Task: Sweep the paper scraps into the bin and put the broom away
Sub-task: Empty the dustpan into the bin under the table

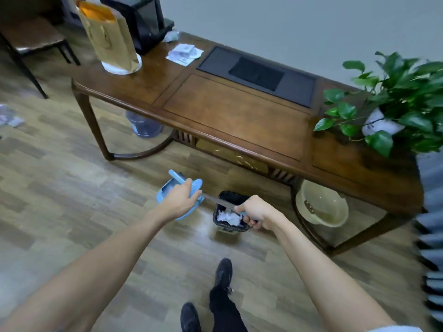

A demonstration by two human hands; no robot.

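My left hand (pixel 183 200) is closed on the handle of a light-blue dustpan (pixel 167 189), which hangs just above the floor, left of the bin. A thin metal broom pole (pixel 219 202) runs from the dustpan to my right hand (pixel 257 213), which grips its blue end over the bin. The broom's head is hidden behind the dustpan and my hand. The small black bin (pixel 224 196) stands on the floor in front of the table and holds white paper scraps (pixel 229 218). More paper scraps (pixel 10 117) lie on the floor at the far left.
A long wooden table (pixel 235 111) stands against the wall, with a paper bag (pixel 110 37), loose papers (pixel 184 53) and a potted plant (pixel 393 101) on it. Under it are a water jug (pixel 143 125) and a beige basin (pixel 321 202). A chair (pixel 31 37) is at the far left. My shoes (pixel 224 274) are below.
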